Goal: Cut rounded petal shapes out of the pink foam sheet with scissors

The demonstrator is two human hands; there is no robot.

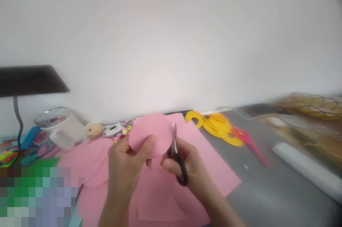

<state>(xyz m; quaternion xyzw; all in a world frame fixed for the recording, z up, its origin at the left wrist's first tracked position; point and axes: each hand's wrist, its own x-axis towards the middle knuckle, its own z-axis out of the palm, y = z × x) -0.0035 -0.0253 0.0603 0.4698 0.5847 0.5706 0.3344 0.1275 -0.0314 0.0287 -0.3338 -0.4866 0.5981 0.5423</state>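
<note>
My left hand pinches a round piece of pink paper at its lower left, thumb on the near face. In my right hand is a pair of scissors with black handles. Their blades point up, slightly apart, at the right edge of the round piece; whether they touch it I cannot tell. Below both hands lie pink paper sheets, and larger rounded pink pieces overlap at the left.
At the left stand a white mug and colourful small items. Yellow ring-shaped cutouts and pink scissors lie at the right, near a white bar. A wire basket sits at the far right. A dark panel hangs at the upper left.
</note>
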